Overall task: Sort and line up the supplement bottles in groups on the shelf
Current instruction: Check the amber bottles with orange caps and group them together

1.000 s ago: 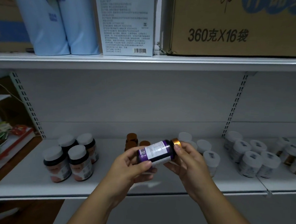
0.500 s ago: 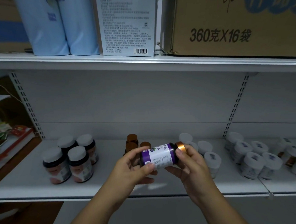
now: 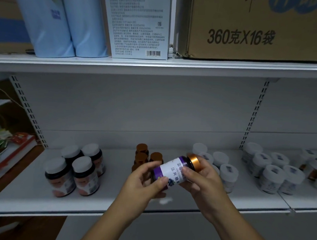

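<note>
Both hands hold one bottle up in front of the shelf (image 3: 30,195), a bit above its near edge and near the middle. The purple bottle (image 3: 175,169) is lying on its side, not standing. Its long way runs from left to right, tipped up a little, so the gold cap (image 3: 194,161) points to the right and a bit far, and the bottom points to the left and near. The left hand (image 3: 143,181) has its thumb and fingers curled round the bottom end. The right hand (image 3: 202,175) has its fingers curled round the cap end, with a thumb on the white label. Both hands are touching the bottle, so neither one is nearer. The brown-cap bottles (image 3: 142,155) stand just behind the left hand, far and a little left of the held bottle, and they look like its own kind, though I can only guess that from the caps. The dark bottles with grey lids (image 3: 72,172) are well off to the left. The white-lid bottles (image 3: 228,173) stand just behind the right hand, and more white-lid bottles (image 3: 272,173) sit farther right. To join the brown-cap group, the bottle would need to turn so the cap points up, then go far and a bit left to stand beside them
</note>
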Demonstrator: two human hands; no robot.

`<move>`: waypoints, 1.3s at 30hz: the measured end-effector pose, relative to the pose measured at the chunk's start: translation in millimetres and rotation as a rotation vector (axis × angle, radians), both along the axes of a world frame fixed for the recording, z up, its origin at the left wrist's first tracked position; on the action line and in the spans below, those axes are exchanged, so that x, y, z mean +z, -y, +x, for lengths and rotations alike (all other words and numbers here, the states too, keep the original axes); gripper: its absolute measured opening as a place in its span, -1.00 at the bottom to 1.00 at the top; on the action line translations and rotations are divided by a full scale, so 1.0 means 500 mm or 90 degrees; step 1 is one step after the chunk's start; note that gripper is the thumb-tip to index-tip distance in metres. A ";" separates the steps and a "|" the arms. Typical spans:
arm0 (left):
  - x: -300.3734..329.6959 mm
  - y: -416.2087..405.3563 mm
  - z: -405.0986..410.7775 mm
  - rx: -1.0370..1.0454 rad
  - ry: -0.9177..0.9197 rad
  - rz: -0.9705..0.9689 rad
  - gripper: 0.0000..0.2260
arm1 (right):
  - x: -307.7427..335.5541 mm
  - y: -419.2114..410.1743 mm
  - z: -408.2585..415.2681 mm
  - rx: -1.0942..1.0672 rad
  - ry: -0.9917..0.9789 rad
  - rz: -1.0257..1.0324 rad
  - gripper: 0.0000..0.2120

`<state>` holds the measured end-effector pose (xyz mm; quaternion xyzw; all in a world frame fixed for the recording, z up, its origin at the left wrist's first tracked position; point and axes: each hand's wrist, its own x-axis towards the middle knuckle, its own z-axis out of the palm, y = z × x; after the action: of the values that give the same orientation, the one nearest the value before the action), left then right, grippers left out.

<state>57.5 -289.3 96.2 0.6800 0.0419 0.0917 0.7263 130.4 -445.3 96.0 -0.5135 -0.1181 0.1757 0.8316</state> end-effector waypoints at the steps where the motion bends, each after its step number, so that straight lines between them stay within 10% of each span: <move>1: 0.000 0.000 0.002 0.011 -0.004 0.009 -0.52 | -0.003 0.000 0.001 0.007 -0.004 0.006 -0.42; 12: -0.015 0.004 -0.001 0.110 0.150 0.291 -0.48 | 0.000 0.010 -0.001 0.010 -0.029 -0.041 -0.60; 22: -0.016 0.004 0.003 0.095 0.106 0.301 -0.53 | -0.010 0.017 0.002 0.046 -0.025 0.088 -0.46; 32: -0.023 0.013 0.004 0.078 0.095 0.290 -0.49 | 0.013 0.004 -0.052 -0.109 0.473 -0.281 -0.51; 39: -0.019 0.007 0.005 0.006 0.027 0.226 -0.59 | 0.030 0.003 -0.044 -0.053 0.431 -0.374 -0.55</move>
<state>60.1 -292.9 86.7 0.7950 0.0129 0.1159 0.5953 108.4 -446.6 110.9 -0.7606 -0.3081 -0.0101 0.5714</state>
